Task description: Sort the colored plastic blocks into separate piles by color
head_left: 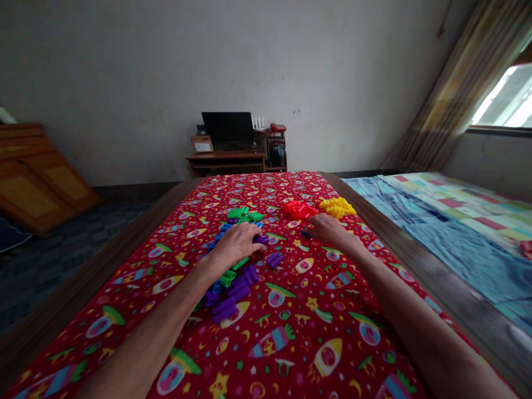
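Observation:
My left hand (235,243) reaches over a loose pile of plastic building blocks, thumb and fingers curled around a purple block (260,239). Under and around it lie green blocks (238,213), blue blocks (226,226) and a row of purple blocks (239,289). A single purple block (275,260) rests apart, just right of that pile. Farther right, my right hand (329,229) is low over the cloth with a small dark blue block (306,234) at its fingertips. Red blocks (299,209) lie just beyond those fingers, and yellow blocks (337,207) sit behind the hand.
A red patterned cloth (274,346) covers the long table, whose dark wooden edge (419,260) shows at the right. Beyond stands a desk (226,157) with a monitor (228,128). A bed (453,221) is at the right, a wooden cabinet (45,172) at the left.

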The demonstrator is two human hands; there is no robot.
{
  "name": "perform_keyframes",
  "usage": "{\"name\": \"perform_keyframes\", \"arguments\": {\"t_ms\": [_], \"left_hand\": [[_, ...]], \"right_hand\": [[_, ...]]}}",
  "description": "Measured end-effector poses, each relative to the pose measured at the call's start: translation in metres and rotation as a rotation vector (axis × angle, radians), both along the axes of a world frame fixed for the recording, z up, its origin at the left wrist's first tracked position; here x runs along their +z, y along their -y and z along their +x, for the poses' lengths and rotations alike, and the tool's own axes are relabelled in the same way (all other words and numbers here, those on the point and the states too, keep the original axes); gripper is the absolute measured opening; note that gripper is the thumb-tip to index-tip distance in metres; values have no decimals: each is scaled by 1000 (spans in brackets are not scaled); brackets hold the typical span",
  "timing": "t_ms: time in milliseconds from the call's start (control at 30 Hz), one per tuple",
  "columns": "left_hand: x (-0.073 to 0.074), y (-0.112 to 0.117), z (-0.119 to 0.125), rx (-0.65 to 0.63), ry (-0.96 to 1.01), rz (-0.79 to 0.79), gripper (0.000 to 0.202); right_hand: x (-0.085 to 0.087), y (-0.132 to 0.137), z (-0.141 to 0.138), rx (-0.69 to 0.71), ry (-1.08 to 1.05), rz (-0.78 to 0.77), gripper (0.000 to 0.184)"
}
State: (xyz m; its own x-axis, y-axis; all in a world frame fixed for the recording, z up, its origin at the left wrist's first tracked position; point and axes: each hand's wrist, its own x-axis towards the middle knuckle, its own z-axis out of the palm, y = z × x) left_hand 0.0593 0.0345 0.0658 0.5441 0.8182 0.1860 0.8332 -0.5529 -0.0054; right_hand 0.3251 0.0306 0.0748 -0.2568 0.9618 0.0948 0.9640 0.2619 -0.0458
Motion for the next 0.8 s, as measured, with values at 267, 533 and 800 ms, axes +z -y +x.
{"name": "perform_keyframes", "arguments": {"t_ms": [267, 533, 800], "left_hand": [[-14, -14, -7, 33, 131, -51, 22], [-23, -21, -10, 71, 303, -138, 54], [-15, -14, -4, 34, 287, -255, 50]], "right_hand": [[-16, 21, -58, 715, -202, -144, 23], [-22, 14, -53, 583, -262, -48, 16], [0, 2, -33, 322, -246, 13, 16]]}}
